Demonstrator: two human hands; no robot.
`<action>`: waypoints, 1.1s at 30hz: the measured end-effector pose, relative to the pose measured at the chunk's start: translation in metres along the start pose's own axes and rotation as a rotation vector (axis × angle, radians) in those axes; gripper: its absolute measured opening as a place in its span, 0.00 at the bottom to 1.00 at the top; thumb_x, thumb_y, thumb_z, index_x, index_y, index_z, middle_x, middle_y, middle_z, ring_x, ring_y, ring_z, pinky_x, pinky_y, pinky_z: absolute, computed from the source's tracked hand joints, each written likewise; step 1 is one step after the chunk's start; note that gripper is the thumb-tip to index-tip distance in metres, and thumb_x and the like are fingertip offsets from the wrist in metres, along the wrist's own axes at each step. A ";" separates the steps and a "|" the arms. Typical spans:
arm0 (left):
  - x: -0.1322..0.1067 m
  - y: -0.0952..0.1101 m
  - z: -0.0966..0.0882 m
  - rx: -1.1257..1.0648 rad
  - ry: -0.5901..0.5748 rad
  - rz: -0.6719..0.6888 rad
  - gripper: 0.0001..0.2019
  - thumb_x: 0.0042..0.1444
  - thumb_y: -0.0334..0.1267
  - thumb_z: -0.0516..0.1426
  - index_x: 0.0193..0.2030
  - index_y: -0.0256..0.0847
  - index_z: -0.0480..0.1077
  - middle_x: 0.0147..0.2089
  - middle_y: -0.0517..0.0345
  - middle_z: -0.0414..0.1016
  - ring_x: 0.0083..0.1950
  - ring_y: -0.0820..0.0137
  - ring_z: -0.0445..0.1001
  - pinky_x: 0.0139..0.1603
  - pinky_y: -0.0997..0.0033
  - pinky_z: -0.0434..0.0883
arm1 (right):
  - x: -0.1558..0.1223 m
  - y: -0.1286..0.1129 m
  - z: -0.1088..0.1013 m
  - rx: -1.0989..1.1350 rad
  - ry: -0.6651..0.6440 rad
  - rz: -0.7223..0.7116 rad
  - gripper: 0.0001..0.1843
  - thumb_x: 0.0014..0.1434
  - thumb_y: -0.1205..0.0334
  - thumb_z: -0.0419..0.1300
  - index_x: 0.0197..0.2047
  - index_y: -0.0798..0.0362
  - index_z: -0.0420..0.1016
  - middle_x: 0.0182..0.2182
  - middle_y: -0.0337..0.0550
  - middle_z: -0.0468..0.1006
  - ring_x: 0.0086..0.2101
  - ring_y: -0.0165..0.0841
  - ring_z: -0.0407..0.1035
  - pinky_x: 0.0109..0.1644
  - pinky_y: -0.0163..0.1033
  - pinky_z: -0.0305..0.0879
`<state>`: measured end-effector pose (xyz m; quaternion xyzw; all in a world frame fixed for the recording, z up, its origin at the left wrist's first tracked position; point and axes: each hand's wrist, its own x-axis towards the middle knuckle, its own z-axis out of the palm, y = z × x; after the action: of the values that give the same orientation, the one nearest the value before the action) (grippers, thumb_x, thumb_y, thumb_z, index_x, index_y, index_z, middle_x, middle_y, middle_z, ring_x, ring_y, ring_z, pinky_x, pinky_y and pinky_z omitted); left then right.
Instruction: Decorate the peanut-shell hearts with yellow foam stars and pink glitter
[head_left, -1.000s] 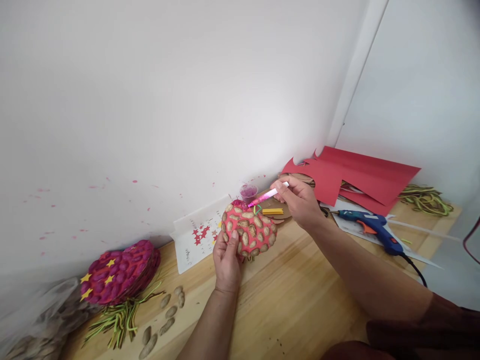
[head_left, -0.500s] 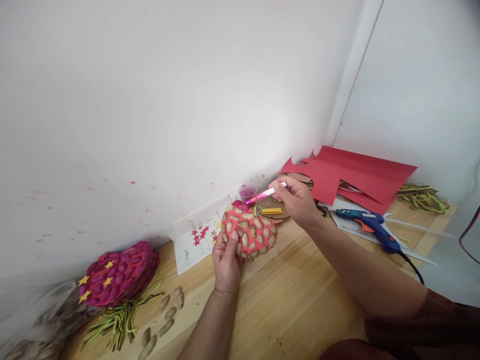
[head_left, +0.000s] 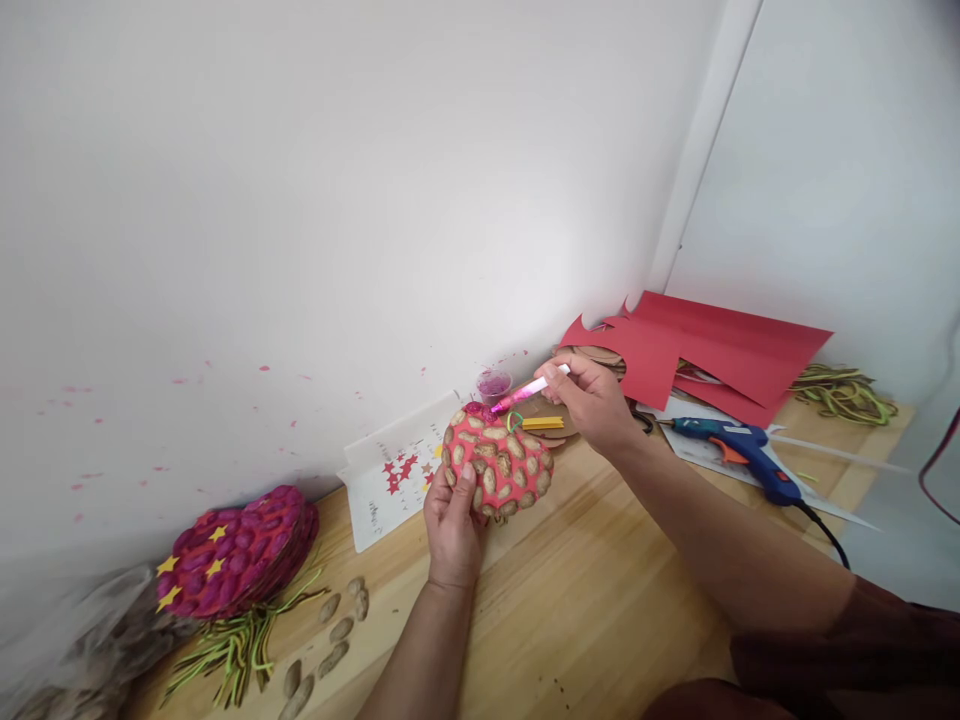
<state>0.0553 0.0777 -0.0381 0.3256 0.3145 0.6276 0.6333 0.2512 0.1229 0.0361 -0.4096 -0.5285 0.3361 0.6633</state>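
Observation:
My left hand (head_left: 455, 520) grips a red heart-shaped craft piece (head_left: 512, 478) covered with peanuts in their shells, thumb on its front. A green loop sticks up from its top, and the upper left peanuts are coated in magenta paint. Between the thumb and fingers of my right hand (head_left: 589, 400) is a white paintbrush (head_left: 536, 386) smeared with pink. Its tip touches the painted peanuts. Behind the heart stands a small clear cup of magenta paint (head_left: 494, 383). A yellow strip (head_left: 542, 423) lies on brown cardboard (head_left: 559, 408) just right of it.
Painted hearts with yellow stars (head_left: 240, 550) are stacked at left, near a bag (head_left: 127, 620) and loose peanuts (head_left: 341, 628). A white sheet (head_left: 375, 510) holds paper stars. Red paper (head_left: 712, 345), a blue glue gun (head_left: 739, 445) with its cord, and green strings (head_left: 844, 395) lie right. A wall borders the table.
The brush tip has shifted very slightly on the magenta peanuts. Both hands keep their hold, and the rest looks the same.

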 end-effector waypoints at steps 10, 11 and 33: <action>0.002 -0.003 -0.004 0.023 -0.013 0.014 0.23 0.56 0.47 0.69 0.57 0.45 0.77 0.46 0.50 0.85 0.49 0.61 0.83 0.46 0.67 0.79 | -0.001 -0.001 0.000 -0.005 0.008 0.001 0.23 0.56 0.39 0.68 0.33 0.53 0.77 0.22 0.35 0.68 0.26 0.29 0.61 0.32 0.37 0.58; 0.003 -0.003 -0.004 0.013 -0.014 0.018 0.23 0.56 0.46 0.69 0.57 0.45 0.77 0.46 0.50 0.85 0.49 0.62 0.82 0.47 0.67 0.79 | -0.001 0.000 0.000 -0.001 0.007 0.002 0.23 0.56 0.39 0.68 0.33 0.53 0.77 0.22 0.35 0.68 0.26 0.29 0.61 0.32 0.37 0.58; 0.002 -0.004 -0.002 0.003 -0.031 0.046 0.27 0.57 0.46 0.68 0.62 0.43 0.73 0.51 0.46 0.84 0.50 0.59 0.83 0.52 0.61 0.78 | -0.004 -0.002 0.000 -0.099 -0.004 -0.044 0.19 0.60 0.44 0.66 0.35 0.53 0.77 0.25 0.38 0.73 0.28 0.30 0.65 0.33 0.38 0.61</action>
<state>0.0560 0.0797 -0.0426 0.3435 0.2979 0.6363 0.6232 0.2506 0.1190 0.0361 -0.4298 -0.5546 0.2956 0.6484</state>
